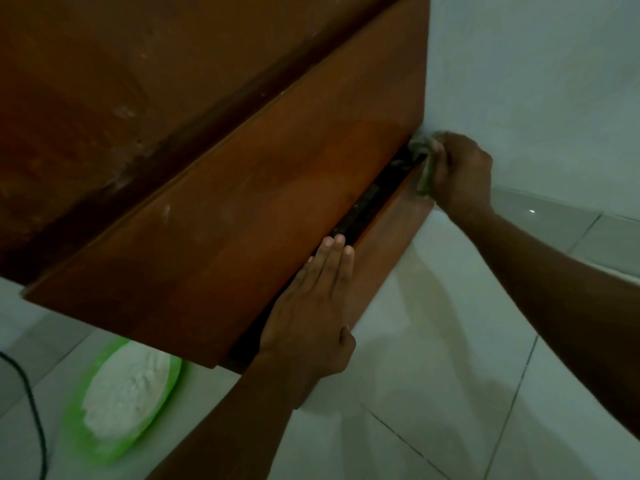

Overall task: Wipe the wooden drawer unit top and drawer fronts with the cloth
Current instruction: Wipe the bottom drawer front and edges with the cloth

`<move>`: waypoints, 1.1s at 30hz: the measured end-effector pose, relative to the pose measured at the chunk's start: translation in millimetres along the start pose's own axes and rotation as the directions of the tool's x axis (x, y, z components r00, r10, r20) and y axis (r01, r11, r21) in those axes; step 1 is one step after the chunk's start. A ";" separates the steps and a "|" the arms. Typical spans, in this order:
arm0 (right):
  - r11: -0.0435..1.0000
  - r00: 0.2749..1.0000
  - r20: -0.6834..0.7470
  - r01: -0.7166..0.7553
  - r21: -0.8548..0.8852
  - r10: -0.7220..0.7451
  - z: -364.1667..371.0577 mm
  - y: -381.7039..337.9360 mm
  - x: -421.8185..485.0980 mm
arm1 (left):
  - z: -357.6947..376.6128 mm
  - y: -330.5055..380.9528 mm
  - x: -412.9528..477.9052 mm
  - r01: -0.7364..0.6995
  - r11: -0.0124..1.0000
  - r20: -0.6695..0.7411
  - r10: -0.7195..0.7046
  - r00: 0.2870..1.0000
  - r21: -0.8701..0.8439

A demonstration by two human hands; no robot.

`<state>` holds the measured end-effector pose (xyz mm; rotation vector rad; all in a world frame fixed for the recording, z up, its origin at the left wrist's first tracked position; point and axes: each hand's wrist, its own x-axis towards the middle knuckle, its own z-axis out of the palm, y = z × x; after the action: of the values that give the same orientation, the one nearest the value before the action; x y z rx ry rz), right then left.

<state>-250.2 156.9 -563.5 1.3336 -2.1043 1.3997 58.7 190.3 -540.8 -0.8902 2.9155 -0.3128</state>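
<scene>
Here right hand [462, 174] grips cloth [419, 146], seemingly against drawer unit [242, 168].

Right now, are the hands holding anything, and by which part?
The right hand grips the bunched cloth around its middle; the left hand lies flat, holding nothing.

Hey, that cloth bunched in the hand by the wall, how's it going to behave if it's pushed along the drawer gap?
Probably floppy: the cloth looks crumpled and bunched in the right hand. Likely light, since curled fingers alone hold it. It may snag rather than slide, as part of it sits at the dark gap between the drawer fronts.
</scene>
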 end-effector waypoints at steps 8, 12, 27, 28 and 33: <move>0.969 0.964 0.094 0.247 0.021 -0.248 11.8 -2.1 -15.6 | 0.5 1.1 -0.4 -0.003 1.000 0.002 0.003 1.000 -0.001; 0.907 0.906 -0.106 -0.393 0.151 0.410 9.5 -13.0 -29.4 | -1.3 0.2 -0.3 0.006 0.999 -0.005 -0.006 1.000 0.040; 0.338 0.558 0.151 -0.672 0.659 0.816 1.5 -206.3 -238.6 | -8.2 -40.7 -126.7 -0.177 0.982 0.068 0.172 0.983 0.068; 0.321 0.569 0.186 -0.671 0.669 0.801 4.8 -217.1 -247.2 | -7.4 -39.8 -128.2 -0.167 0.985 0.069 0.165 0.984 0.031; 0.562 0.851 0.307 -0.515 0.647 0.426 27.8 -236.9 -284.8 | -1.6 -36.4 -127.6 -0.128 0.975 0.075 0.143 0.987 -0.182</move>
<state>100.4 262.0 -627.0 1.0892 -2.1677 2.6512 184.0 232.5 -529.6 -0.6992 2.9367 -0.0044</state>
